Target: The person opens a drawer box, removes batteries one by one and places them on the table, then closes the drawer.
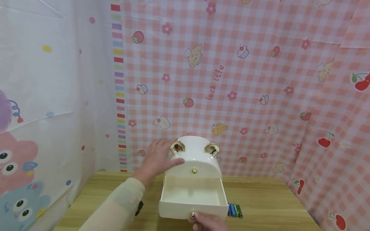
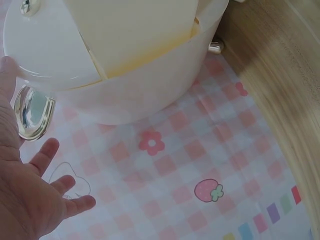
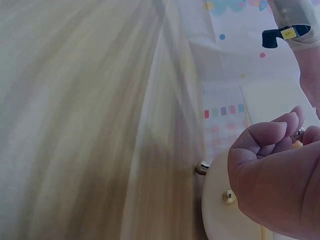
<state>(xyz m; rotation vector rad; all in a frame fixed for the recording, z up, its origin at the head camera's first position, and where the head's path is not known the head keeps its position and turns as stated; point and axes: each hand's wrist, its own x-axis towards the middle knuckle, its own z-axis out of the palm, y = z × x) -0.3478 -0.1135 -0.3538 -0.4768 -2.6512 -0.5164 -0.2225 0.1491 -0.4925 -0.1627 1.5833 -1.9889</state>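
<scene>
A glossy white storage box [image 1: 194, 146] with a rounded top and gold ring ears stands on the table, its lower drawer [image 1: 173, 209] pulled out toward me. The drawer's inside is bare. My left hand [image 1: 158, 157] rests against the box's upper left side. Its thumb lies on the white surface beside the gold ring [image 2: 34, 112], and the other fingers are spread in the left wrist view. At the drawer's front, my right hand [image 1: 209, 222] pinches the small gold knob [image 1: 193, 215] between thumb and fingers. Another gold knob [image 1: 195, 171] sits on the closed upper part.
Several short blue and green cylinders [image 1: 235, 210] lie in a row on the wooden table [image 1: 260, 199], right of the drawer. A pink checked cloth [image 1: 231, 112] hangs behind the box. White patterned cloth [image 1: 57, 96] hangs at left. A black device [image 3: 272, 37] sits at the left wrist.
</scene>
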